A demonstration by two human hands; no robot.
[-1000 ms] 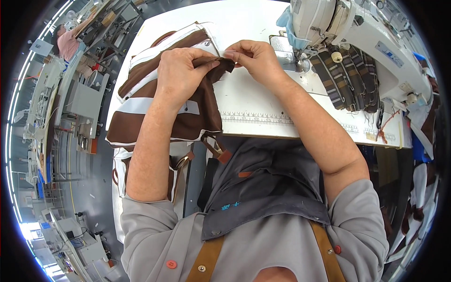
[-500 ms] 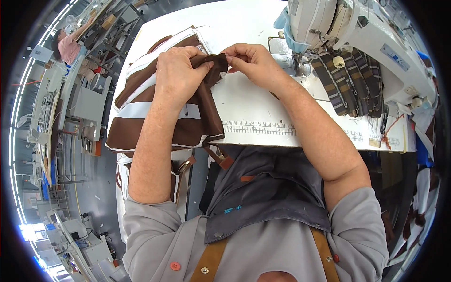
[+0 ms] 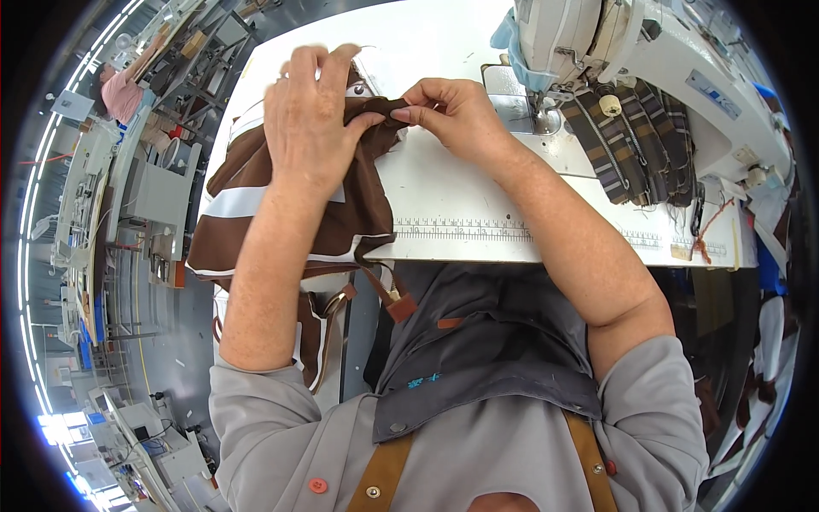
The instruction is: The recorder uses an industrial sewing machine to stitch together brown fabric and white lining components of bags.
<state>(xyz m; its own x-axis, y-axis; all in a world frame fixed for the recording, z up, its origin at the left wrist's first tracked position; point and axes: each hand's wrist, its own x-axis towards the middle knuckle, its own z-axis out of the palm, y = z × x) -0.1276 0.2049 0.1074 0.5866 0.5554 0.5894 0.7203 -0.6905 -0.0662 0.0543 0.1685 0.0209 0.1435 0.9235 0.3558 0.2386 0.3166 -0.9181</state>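
A brown fabric bag [image 3: 243, 243] with white bands lies on the left of the white table [image 3: 452, 196], a brown strap [image 3: 397, 303] hanging over its front edge. My left hand [image 3: 311, 128] is over the bag, fingers raised and spread, somewhat blurred, its thumb resting by a dark fold of the cloth. My right hand [image 3: 444, 115] pinches the corner of that fold between thumb and index finger, left of the sewing machine's needle plate [image 3: 508, 94].
The white sewing machine [image 3: 699, 94] has a light blue cloth [image 3: 516, 64] on it and dark plaid zippered pieces [image 3: 631, 154] beside it. More brown-and-white pieces [image 3: 316, 341] sit below the bag. A person in pink [image 3: 119, 94] works at a far bench on the left.
My left hand has moved up and left, its fingers lifting and spreading from their grip on the cloth. My right hand has shifted slightly left, still pinching. The bag shifted a little left.
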